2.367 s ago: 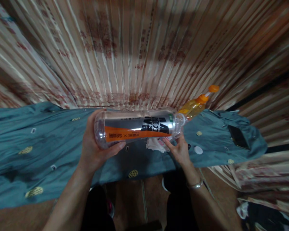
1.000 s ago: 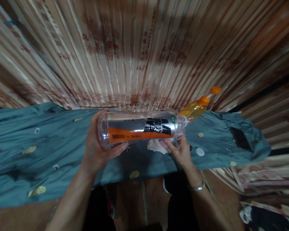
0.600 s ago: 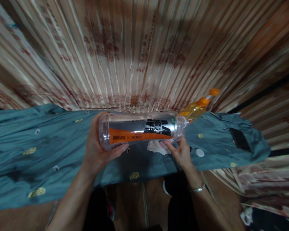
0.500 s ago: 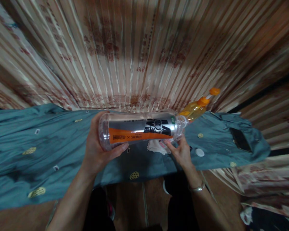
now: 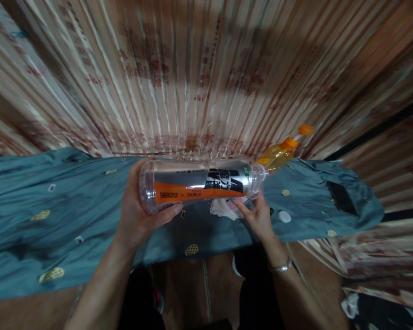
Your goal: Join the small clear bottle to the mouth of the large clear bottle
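Bottle (image 5: 196,183) sideways between cloth's (image 5: 99,215) far and near edges; left hand (image 5: 134,206) wraps base, right hand (image 5: 258,215) by neck, hold unclear.

Black trousers (image 5: 142,298), a silver right-wrist bangle (image 5: 281,267) and a pink-marked shoe (image 5: 159,301) are worn.

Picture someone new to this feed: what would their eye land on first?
Probably the large clear bottle, silver-and-orange labelled, held sideways at mid-view with its base in the left grip. Next, the yellow bottle with an orange top, just beyond its neck. The pleated curtain fills the upper view.
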{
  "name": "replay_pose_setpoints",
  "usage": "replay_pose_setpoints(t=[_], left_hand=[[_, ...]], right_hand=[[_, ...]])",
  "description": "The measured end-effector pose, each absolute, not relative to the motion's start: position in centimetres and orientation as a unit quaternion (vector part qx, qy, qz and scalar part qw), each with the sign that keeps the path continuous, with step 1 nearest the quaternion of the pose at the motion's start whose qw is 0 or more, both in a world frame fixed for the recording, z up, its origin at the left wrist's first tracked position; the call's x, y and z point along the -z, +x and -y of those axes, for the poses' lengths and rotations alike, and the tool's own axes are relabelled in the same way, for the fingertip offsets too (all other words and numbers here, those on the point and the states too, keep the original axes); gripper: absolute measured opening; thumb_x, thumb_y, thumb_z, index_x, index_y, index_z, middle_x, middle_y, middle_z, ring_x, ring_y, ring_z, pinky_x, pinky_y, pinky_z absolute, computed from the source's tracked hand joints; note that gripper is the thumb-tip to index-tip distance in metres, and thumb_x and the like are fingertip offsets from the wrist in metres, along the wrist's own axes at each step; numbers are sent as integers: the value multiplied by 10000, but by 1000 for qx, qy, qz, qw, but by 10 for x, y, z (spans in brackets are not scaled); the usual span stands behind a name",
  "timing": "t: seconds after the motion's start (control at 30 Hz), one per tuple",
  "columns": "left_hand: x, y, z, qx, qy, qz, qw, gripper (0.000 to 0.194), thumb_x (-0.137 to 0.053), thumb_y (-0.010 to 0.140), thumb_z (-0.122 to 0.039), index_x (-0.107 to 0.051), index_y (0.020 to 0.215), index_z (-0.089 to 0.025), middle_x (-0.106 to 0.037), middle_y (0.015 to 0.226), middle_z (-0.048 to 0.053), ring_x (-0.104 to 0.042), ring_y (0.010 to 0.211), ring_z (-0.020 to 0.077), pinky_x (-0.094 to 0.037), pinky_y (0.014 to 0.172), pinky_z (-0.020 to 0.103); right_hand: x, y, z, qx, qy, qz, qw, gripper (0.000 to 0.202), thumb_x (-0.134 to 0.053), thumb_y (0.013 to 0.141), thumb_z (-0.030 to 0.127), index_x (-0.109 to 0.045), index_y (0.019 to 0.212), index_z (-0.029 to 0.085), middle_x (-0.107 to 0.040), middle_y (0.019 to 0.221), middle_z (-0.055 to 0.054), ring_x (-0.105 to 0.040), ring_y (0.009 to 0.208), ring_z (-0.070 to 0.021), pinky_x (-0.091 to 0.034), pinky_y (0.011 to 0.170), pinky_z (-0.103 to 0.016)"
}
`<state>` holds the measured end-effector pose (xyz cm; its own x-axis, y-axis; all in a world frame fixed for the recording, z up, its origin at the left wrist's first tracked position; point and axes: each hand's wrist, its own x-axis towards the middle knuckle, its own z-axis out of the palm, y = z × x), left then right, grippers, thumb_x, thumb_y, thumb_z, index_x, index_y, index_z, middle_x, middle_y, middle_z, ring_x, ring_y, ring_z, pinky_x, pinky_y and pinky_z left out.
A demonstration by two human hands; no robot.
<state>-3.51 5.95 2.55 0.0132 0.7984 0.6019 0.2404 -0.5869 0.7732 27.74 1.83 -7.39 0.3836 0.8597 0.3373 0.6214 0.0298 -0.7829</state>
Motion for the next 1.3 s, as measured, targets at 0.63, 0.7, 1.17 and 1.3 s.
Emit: replay_pose_setpoints(t=[0.63, 0.7, 1.17, 1.3], left_hand=[[-27, -35, -58, -595, 675, -382, 211, 714, -871, 645, -314, -602, 1306, -328, -682, 1242, 51, -699, 1069, 322, -639, 883, 525], [-28, -35, -58, -585, 678, -388, 218, 716, -867, 648, -315, -593, 1309, -332, -681, 1243, 46, -699, 1082, 318, -636, 900, 519], [-29, -34, -59, -595, 671, -385, 215, 714, -897, 621, -380, -606, 1269, -306, -685, 1244, 71, -695, 1087, 356, -624, 900, 567], [-31, -35, -58, -585, 675, -391, 223, 717, -881, 622, -339, -598, 1281, -330, -682, 1228, 49, -685, 1100, 358, -625, 908, 574]], right_hand=[[74, 277, -18, -143, -679, 541, 475, 743, -751, 784, 651, -591, 1320, 162, -775, 1113, -154, -740, 1009, -354, -572, 967, -526], [74, 277, -18, -140, -680, 542, 472, 743, -750, 783, 652, -598, 1308, 149, -774, 1110, -164, -741, 990, -356, -577, 947, -525], [73, 277, -18, -143, -672, 549, 475, 708, -752, 805, 632, -593, 1312, 164, -764, 1126, -149, -727, 1028, -348, -561, 971, -513], [71, 277, -18, -142, -679, 545, 472, 726, -749, 796, 643, -595, 1311, 154, -768, 1082, -145, -729, 997, -350, -566, 945, -509]])
